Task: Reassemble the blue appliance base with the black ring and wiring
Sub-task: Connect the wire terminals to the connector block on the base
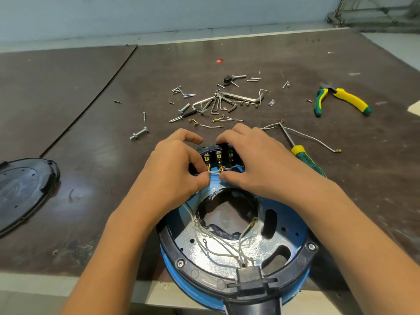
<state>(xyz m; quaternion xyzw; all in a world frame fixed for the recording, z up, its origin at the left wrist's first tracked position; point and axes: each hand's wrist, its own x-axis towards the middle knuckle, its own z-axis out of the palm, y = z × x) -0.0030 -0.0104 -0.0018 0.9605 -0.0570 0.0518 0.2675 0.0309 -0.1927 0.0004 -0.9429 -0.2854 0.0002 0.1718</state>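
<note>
Blue appliance base (293,226), inverted on a dark brown, scuffed laminate bench (91,133) and overhanging its near edge. The base is an oval shell of glossy blue plastic; its long axis runs from the near edge toward the far edge, with a black moulded handle-like block (252,285) at the near end and a black terminal block (218,155) at the far end. A matt black ring (181,260) follows the rim and carries hex-headed fasteners. Inside, a bright, pebbled metal plate (197,242) surrounds a large rounded central opening. Thin white wires (218,246) with brass ring and spade terminals cross the plate loosely and run up toward the terminal block.

Both hands work at the far end of the base. The left hand (175,164) is curled, thumb and forefinger pinched on a short white wire at the brass tabs of the terminal block. The right hand (252,160) is likewise curled, fingertips resting over the top of the block and thumb pressed at the other end of the same wire; how firmly it grips cannot be told.

Toward the middle of the bench lie scattered steel screws and bolts (181,92), a fan of hex keys (220,101) and loose wire jumpers (211,126). A yellow-and-green screwdriver (302,155) lies just right of the right hand, matching pliers (341,101) lie toward the right edge, and a black oval cover plate (22,189) sits at the left edge.
</note>
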